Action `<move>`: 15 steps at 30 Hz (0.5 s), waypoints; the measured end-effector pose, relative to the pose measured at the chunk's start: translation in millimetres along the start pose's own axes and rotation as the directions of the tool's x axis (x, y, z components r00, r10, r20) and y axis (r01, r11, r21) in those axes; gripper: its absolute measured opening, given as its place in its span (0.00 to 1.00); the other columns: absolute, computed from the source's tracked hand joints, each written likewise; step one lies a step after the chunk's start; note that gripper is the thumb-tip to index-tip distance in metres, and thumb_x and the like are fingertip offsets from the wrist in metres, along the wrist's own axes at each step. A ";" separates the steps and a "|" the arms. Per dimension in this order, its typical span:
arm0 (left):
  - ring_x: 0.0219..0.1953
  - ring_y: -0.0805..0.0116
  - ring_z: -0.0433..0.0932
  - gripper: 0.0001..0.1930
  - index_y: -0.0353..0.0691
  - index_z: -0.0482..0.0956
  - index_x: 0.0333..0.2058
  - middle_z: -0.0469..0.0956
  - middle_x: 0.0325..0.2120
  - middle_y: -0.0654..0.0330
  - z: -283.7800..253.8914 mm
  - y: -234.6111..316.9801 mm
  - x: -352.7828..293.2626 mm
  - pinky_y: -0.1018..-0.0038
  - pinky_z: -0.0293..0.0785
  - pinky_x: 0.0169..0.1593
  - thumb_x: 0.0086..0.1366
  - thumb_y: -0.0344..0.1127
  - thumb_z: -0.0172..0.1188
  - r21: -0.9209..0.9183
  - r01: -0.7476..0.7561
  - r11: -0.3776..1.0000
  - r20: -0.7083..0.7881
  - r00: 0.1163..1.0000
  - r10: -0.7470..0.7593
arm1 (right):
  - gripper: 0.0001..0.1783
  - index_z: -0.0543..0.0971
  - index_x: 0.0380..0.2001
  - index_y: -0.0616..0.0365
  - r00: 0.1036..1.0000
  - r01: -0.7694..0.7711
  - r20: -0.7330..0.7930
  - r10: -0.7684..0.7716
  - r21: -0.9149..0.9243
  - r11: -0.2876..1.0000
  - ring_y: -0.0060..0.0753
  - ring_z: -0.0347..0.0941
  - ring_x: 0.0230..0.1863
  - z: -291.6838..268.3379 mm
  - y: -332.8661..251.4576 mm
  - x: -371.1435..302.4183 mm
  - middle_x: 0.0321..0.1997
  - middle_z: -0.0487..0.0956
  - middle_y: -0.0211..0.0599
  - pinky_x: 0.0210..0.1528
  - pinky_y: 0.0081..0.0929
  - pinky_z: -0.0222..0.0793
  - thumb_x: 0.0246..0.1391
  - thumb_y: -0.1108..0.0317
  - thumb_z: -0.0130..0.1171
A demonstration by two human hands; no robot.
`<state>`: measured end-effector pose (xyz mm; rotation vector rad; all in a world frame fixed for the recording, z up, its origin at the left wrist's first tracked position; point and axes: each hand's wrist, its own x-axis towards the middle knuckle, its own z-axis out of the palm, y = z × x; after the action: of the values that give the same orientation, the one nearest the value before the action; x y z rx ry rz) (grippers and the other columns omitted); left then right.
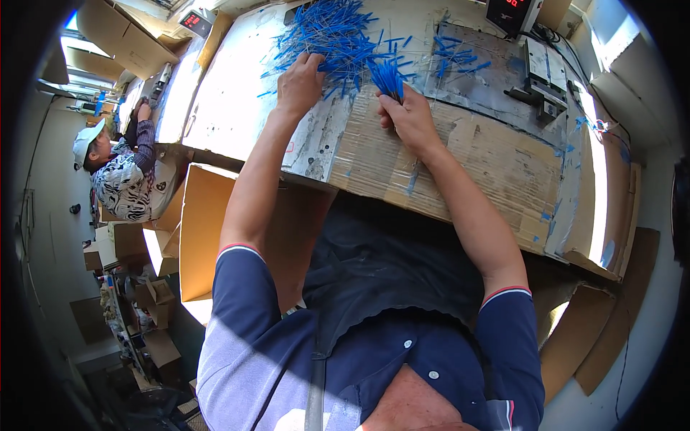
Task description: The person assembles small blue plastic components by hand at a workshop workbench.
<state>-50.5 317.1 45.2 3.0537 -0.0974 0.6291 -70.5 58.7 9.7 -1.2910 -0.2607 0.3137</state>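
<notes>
A heap of thin blue sticks with fine pale wire-like ends lies at the far middle of the worktable. My left hand is at its near edge, fingers curled together and pointing into the heap. Whatever is between those fingertips is too small to make out. My right hand is closed round a bundle of the same blue sticks, which fan out from the top of the fist. This hand is above the far edge of a taped cardboard sheet.
Loose blue sticks lie on a grey plate at right. Beyond them stand a small machine with a clamp block and a red-lit display box. An open cardboard box stands below the table's left edge. A co-worker sits at far left.
</notes>
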 end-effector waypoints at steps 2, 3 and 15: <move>0.45 0.51 0.83 0.15 0.46 0.80 0.50 0.80 0.45 0.58 -2.5 -2.4 -0.2 0.57 0.79 0.46 0.65 0.36 0.66 -0.007 -0.034 0.999 0.014 0.999 0.034 | 0.09 0.78 0.43 0.62 1.000 0.000 0.007 0.000 -0.003 1.000 0.20 0.73 0.25 -0.3 0.5 0.5 0.29 0.78 0.31 0.29 0.22 0.72 0.68 0.67 0.57; 0.44 0.51 0.83 0.14 0.46 0.80 0.49 0.80 0.44 0.58 -4.0 -3.5 -0.8 0.57 0.79 0.46 0.65 0.36 0.65 -0.012 -0.065 0.998 0.026 0.998 0.065 | 0.09 0.79 0.42 0.62 1.000 0.006 0.018 -0.006 -0.029 1.000 0.19 0.72 0.25 -0.5 1.8 1.5 0.28 0.78 0.31 0.29 0.22 0.72 0.68 0.67 0.57; 0.39 0.54 0.85 0.11 0.48 0.81 0.49 0.84 0.38 0.59 -32.2 -20.6 -7.2 0.61 0.81 0.42 0.69 0.35 0.61 0.112 -0.145 0.983 -0.052 0.987 0.152 | 0.10 0.77 0.42 0.62 1.000 -0.024 -0.006 0.024 -0.030 0.999 0.17 0.71 0.24 -2.0 0.7 3.4 0.30 0.79 0.31 0.26 0.22 0.70 0.68 0.65 0.57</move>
<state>-68.4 339.2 71.7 3.1496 -0.3023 0.7584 -66.6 58.3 8.6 -1.3255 -0.2463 0.3273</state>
